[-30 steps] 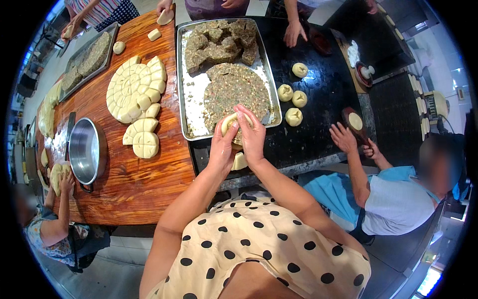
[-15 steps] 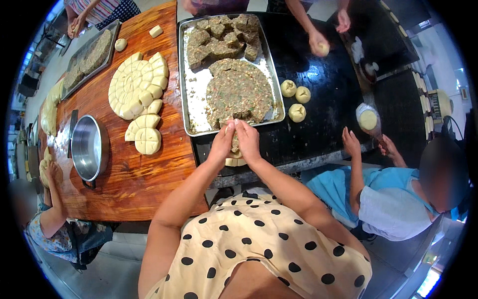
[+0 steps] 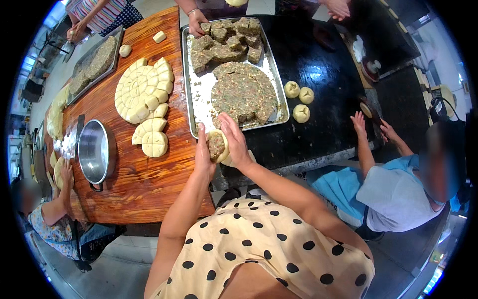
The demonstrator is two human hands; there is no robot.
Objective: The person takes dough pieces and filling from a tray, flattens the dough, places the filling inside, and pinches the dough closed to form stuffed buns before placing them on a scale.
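Between my two cupped hands sits a filled dough round, pale dough wrapped partly around a ball of speckled brown filling. My left hand presses its left side, and my right hand holds the right side with fingers pointing up. Part of another pale dough piece shows behind my right wrist, on the counter's near edge. Just beyond my fingers is a metal tray bearing a large rounded slab of filling and a heap of cut filling chunks.
Left, a wooden table carries cut dough pieces, a steel pot and a second filling tray. Three filled dough balls sit on the black counter. A co-worker's hand touches the tray's far corner; others work left and right.
My hands have moved slightly left and turned apart, and the filling now shows within the dough. A co-worker's hand has reached the tray's far left corner. The hand with a ball at far right has withdrawn.
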